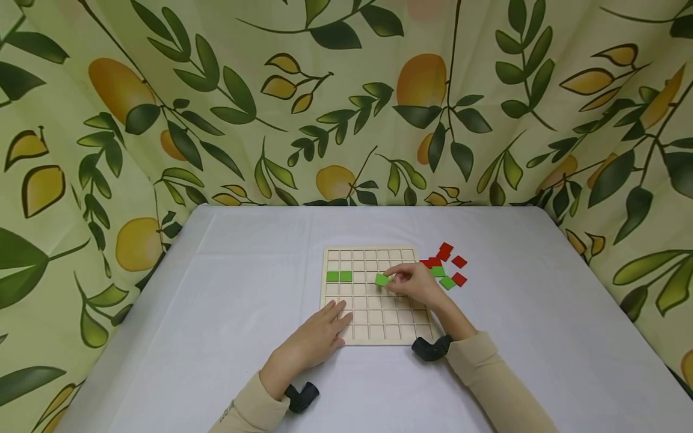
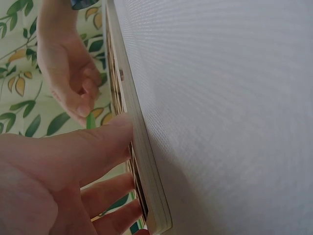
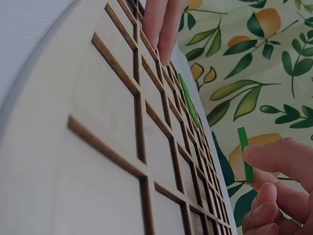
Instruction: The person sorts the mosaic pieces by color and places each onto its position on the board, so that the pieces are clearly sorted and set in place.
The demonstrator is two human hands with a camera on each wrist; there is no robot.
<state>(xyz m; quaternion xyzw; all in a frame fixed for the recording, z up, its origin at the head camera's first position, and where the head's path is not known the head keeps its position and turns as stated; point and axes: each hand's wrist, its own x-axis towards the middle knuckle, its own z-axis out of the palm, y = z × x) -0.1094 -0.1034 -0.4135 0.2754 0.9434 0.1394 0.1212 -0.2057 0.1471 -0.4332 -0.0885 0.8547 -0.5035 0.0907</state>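
Note:
A wooden grid board (image 1: 375, 316) lies on the table, its squares marked by grooves. Two green square tiles (image 1: 339, 276) sit side by side near its left edge, in the third row from the back. My right hand (image 1: 414, 284) pinches another green tile (image 1: 381, 280) between thumb and fingertips, above the middle of the board. In the right wrist view that tile (image 3: 245, 155) stands edge-on, apart from the board. My left hand (image 1: 319, 334) rests on the board's front left corner with fingers spread; its thumb (image 2: 115, 134) touches the board's edge in the left wrist view.
Right of the board lie several loose red tiles (image 1: 459, 261) and a few green tiles (image 1: 447, 282), some partly behind the right hand. A white cloth (image 1: 243, 258) covers the table. A leaf-and-fruit patterned curtain (image 1: 346, 120) hangs around its back and sides.

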